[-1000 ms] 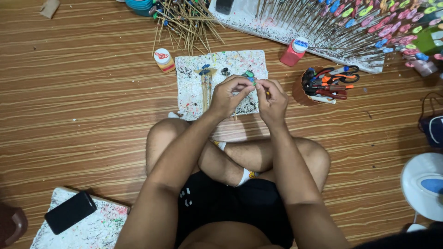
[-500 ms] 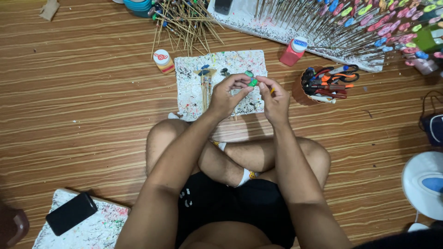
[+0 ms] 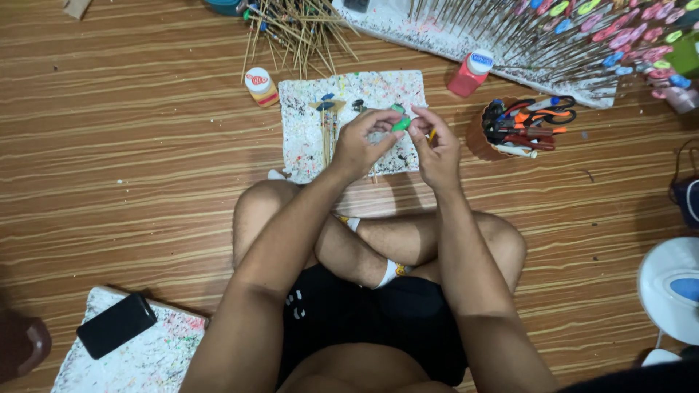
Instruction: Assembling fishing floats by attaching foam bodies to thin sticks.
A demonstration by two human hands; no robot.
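A small yellow bottle (image 3: pixel 260 86) with red-white label stands left of the spattered sheet (image 3: pixel 306 138); a red white-capped bottle (image 3: pixel 470 73) stands right; a dark-screened phone (image 3: pixel 116 324) lies lower left.

hands (image 3: pixel 397 142) over spattered board (image 3: pixel 349 91) — bottle (image 3: pixel 260 86) left, tool cup (image 3: pixel 502 135) right, sticks (image 3: pixel 298 29) behind

Left hand (image 3: pixel 362 142) and right hand (image 3: pixel 439 149) raised together, fingertips pinched, forearms converging

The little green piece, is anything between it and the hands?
No. The small green piece sits right at the fingertips of the left hand and right hand, above the paint-splattered white mat; nothing visible lies between.
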